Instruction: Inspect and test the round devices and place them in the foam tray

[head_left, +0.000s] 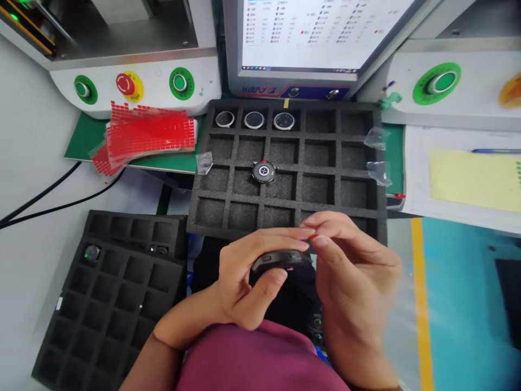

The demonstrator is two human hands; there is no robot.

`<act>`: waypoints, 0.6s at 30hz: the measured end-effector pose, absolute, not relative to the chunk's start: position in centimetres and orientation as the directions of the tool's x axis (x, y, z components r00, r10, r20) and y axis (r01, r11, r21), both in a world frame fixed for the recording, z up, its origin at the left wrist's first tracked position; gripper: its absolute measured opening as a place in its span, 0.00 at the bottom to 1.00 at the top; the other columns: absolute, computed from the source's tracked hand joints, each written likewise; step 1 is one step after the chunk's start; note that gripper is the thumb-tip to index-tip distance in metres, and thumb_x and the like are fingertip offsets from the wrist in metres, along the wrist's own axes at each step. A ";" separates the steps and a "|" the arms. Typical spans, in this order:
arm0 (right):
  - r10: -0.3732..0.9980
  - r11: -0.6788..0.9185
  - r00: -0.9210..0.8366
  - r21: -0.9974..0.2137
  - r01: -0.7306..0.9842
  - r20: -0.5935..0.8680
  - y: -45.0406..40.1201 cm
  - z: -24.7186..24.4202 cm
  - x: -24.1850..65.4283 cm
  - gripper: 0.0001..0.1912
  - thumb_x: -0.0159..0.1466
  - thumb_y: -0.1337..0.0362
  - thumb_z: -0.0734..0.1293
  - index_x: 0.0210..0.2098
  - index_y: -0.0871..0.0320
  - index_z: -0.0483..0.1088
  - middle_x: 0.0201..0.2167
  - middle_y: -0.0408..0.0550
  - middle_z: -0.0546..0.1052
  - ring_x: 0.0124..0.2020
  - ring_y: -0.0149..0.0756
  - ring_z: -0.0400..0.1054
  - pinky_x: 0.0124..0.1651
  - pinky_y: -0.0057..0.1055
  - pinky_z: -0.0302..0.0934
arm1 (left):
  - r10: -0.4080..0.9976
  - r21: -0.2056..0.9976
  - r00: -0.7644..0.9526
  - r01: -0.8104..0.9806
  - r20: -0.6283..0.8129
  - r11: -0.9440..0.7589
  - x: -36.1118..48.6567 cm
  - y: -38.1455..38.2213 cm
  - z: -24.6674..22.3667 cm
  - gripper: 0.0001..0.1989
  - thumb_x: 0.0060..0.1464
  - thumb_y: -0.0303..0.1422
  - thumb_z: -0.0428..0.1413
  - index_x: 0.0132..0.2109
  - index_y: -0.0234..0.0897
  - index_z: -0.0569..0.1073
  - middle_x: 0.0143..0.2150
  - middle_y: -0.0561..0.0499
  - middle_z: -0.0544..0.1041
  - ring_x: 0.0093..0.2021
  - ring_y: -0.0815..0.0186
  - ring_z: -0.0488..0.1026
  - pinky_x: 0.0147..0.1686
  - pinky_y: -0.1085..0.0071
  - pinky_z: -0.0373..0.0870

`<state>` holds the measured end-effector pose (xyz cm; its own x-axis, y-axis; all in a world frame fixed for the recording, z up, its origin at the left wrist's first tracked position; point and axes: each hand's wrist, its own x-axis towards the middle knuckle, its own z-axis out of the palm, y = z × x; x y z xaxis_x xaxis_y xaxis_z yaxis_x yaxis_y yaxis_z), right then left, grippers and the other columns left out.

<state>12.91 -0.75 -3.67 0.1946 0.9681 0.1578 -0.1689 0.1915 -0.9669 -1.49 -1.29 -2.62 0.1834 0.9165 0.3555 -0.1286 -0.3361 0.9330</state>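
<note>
My left hand (248,277) is closed around a dark round watch case (279,260), held on edge with its side buttons showing. The thumb presses one face and the fingers lie over the other. Close beside it, my right hand (354,282) pinches a small red piece (313,236), perhaps a sticker, between thumb and index finger at the left fingertips. Beyond the hands lies a black foam tray (299,182). Another watch case (264,172) rests back up across its dividers, with a red mark on its edge. Three round watch faces (254,120) sit in the tray's far row.
Sheets of red stickers (150,136) lie at left under a control panel with a red stop button (125,84). More foam trays (109,304) are stacked at lower left. A monitor (301,38) stands behind. Papers with a yellow sheet (472,179) and a pen (496,151) lie right.
</note>
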 end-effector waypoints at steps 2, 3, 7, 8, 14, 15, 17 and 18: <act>0.955 0.206 0.241 -0.971 -0.120 0.173 -0.9 -3.5 12.7 0.05 0.65 0.71 0.73 0.36 0.53 0.79 0.40 0.43 0.78 0.42 0.30 0.73 0.46 0.26 0.67 | 0.938 0.948 0.139 -0.075 0.318 -0.310 -1.5 -1.3 -2.5 0.14 0.67 0.34 0.53 0.54 0.34 0.76 0.60 0.39 0.77 0.53 0.56 0.79 0.50 0.61 0.80; 0.947 0.210 0.266 -0.973 -0.096 0.178 -1.1 -3.4 12.6 0.04 0.66 0.70 0.72 0.35 0.54 0.78 0.40 0.44 0.77 0.42 0.31 0.73 0.46 0.27 0.67 | 0.951 0.958 0.120 -0.057 0.286 -0.281 -1.5 -1.3 -2.4 0.13 0.67 0.34 0.53 0.53 0.35 0.77 0.59 0.40 0.77 0.50 0.58 0.80 0.47 0.63 0.80; 0.957 0.190 0.250 -0.969 -0.160 0.147 -1.8 -2.5 12.5 0.03 0.66 0.69 0.72 0.35 0.57 0.76 0.33 0.45 0.74 0.34 0.30 0.70 0.37 0.26 0.65 | 0.986 0.986 0.083 -0.095 0.145 -0.137 -1.4 -1.4 -2.3 0.13 0.69 0.34 0.51 0.55 0.37 0.75 0.48 0.46 0.83 0.34 0.69 0.78 0.36 0.72 0.77; 0.973 0.145 0.206 -0.965 -0.218 0.099 -2.0 -2.2 12.4 0.03 0.67 0.69 0.71 0.35 0.57 0.76 0.30 0.43 0.72 0.30 0.28 0.68 0.33 0.25 0.63 | 0.987 0.987 0.077 -0.088 0.142 -0.135 -1.3 -1.5 -2.3 0.13 0.70 0.34 0.51 0.57 0.37 0.74 0.48 0.46 0.83 0.34 0.69 0.78 0.36 0.71 0.77; 0.990 -0.138 -0.029 -0.887 -0.441 -0.140 -2.6 -1.1 11.5 0.04 0.67 0.66 0.72 0.34 0.55 0.76 0.24 0.40 0.75 0.21 0.26 0.69 0.25 0.20 0.67 | 0.948 0.951 0.148 0.090 0.281 -0.296 -0.9 -1.7 -2.7 0.21 0.69 0.37 0.46 0.64 0.36 0.69 0.52 0.40 0.79 0.45 0.56 0.79 0.47 0.57 0.78; 0.988 -0.151 -0.032 -0.877 -0.457 -0.153 -2.6 -1.1 11.4 0.04 0.66 0.65 0.73 0.33 0.54 0.77 0.24 0.40 0.76 0.22 0.26 0.70 0.26 0.20 0.69 | 0.937 0.940 0.163 0.099 0.309 -0.328 -0.9 -1.7 -2.7 0.22 0.69 0.38 0.47 0.65 0.35 0.68 0.53 0.39 0.78 0.46 0.54 0.79 0.48 0.55 0.78; 0.986 -0.159 -0.025 -0.865 -0.475 -0.167 -2.5 -1.1 11.2 0.06 0.65 0.64 0.74 0.31 0.54 0.77 0.25 0.40 0.77 0.22 0.26 0.71 0.27 0.18 0.71 | 0.915 0.915 0.178 0.116 0.363 -0.386 -0.7 -1.6 -2.8 0.24 0.69 0.38 0.46 0.66 0.34 0.66 0.55 0.37 0.77 0.49 0.51 0.79 0.49 0.53 0.78; 0.985 -0.159 -0.022 -0.864 -0.478 -0.170 -2.5 -1.2 11.2 0.06 0.65 0.64 0.74 0.31 0.54 0.77 0.25 0.40 0.77 0.22 0.26 0.71 0.28 0.18 0.71 | 0.905 0.905 0.188 0.122 0.382 -0.408 -0.7 -1.6 -2.8 0.25 0.68 0.38 0.46 0.67 0.32 0.65 0.56 0.35 0.77 0.50 0.51 0.78 0.49 0.53 0.77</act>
